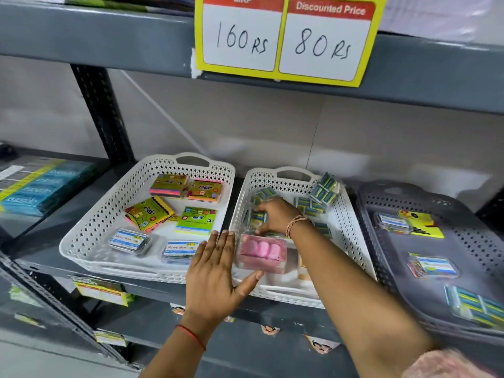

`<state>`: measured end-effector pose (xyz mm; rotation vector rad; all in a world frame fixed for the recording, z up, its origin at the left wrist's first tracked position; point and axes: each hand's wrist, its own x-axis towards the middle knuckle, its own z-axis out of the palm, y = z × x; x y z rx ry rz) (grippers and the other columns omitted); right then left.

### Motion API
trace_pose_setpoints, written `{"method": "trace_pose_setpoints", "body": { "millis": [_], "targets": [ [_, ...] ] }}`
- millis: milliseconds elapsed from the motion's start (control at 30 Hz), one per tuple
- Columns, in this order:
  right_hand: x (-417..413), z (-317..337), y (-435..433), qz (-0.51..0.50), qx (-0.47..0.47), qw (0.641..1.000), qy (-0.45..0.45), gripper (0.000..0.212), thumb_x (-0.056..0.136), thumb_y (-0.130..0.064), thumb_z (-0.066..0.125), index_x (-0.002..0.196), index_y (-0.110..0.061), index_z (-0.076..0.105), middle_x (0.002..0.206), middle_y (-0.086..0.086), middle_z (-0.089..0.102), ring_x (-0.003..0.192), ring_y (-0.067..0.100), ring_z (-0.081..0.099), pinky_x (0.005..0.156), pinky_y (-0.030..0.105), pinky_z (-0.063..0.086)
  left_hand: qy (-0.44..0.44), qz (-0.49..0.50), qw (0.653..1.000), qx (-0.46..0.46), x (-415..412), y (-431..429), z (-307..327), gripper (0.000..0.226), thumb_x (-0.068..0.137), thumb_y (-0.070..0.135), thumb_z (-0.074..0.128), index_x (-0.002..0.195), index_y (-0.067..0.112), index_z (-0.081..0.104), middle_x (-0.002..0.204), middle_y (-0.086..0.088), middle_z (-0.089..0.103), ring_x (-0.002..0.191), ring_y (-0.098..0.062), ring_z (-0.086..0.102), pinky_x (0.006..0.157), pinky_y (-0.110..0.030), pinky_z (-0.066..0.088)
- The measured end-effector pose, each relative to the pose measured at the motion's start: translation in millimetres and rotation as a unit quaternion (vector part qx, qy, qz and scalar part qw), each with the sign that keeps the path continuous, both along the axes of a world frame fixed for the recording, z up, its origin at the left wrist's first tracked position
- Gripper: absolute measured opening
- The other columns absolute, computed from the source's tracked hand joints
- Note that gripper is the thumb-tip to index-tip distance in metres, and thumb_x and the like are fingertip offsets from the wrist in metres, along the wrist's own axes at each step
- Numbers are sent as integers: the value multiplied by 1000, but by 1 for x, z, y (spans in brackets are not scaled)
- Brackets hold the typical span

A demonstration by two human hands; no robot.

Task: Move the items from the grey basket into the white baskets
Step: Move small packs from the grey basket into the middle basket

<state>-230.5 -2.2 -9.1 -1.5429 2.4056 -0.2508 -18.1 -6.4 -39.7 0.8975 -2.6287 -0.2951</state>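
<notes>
Inside, blue-yellow packs (323, 190), clear-wrapped.

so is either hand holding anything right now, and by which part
The left hand is flat and open, holding nothing. The right hand rests fingertips on an eraser pack in the white basket; grip unclear.

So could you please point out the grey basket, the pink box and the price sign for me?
grey basket (403, 241): head view, bare floor.
pink box (261, 251): head view, clear top.
price sign (283, 36): head view, white middle.
</notes>
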Motion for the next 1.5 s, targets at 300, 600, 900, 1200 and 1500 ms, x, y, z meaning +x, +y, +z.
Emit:
{"method": "trace_pose_setpoints", "body": {
  "millis": [300,600,900,1200,1500],
  "targets": [
    [4,31,135,-111,-303,946,-11,42,83,-5,66,124,1,58,138,17,52,130,26,48,103,12,25,55,-89,993,-62,-14,37,8,88,85,68,19,130,-2,46,135,-20,48,132,-33,35,114,-37,8],
    [-65,26,289,-333,-17,938,93,43,86,-6,59,129,-2,53,135,20,55,124,33,52,105,38,40,46,-145,986,-65,-45,76,5,87,85,69,17,122,-2,54,123,-22,59,124,-39,46,109,-37,14],
    [-92,10,329,-374,221,900,40,39,90,-9,46,129,-4,52,132,17,56,119,31,55,103,33,43,62,-137,986,-67,-43,77,3,89,84,70,16,122,-1,54,121,-21,61,122,-38,48,105,-39,21],
    [-79,44,325,-367,59,928,31,60,62,-10,82,118,-7,61,120,14,64,108,29,60,92,30,48,62,-134,987,-58,-42,79,6,89,84,71,17,122,0,54,122,-20,61,124,-36,46,106,-40,24],
    [-40,102,206,-200,-72,976,46,71,63,-18,84,128,-8,55,130,11,61,115,26,58,96,26,44,69,-90,991,-64,-19,45,13,89,84,70,16,128,-1,49,130,-21,54,131,-32,37,111,-34,12]
  ]
}}
